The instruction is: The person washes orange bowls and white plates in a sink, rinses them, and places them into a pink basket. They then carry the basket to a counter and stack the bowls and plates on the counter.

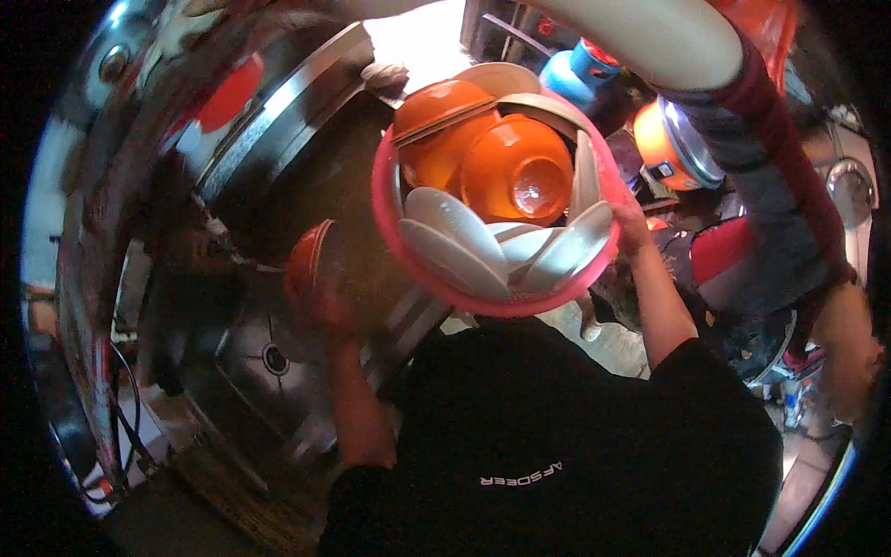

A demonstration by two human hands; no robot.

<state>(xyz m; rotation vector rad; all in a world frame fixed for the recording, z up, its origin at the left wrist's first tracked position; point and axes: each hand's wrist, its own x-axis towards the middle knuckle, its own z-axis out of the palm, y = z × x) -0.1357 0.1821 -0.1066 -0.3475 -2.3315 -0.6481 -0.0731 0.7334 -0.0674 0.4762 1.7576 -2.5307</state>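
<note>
A pink basket (379, 174) full of dishes is held up in front of my chest. My right hand (632, 226) grips its right rim. Inside, orange bowls (518, 167) lie upside down or tilted toward the back. White plates (456, 240) lean along the basket's near side, and paler dishes (505, 80) stand at its far edge. Off to the left, my left hand (330, 306) is blurred and holds a small stack of orange bowls (310, 257) on edge, apart from the basket. The fingers behind those bowls are hard to make out.
A metal sink with a round drain (275, 358) lies below my left hand. A metal ledge (299, 104) runs at upper left. Close on my right is another person, with a dark red and grey sleeve (786, 132). Beyond stand a blue gas cylinder (574, 73) and an orange pot (658, 146).
</note>
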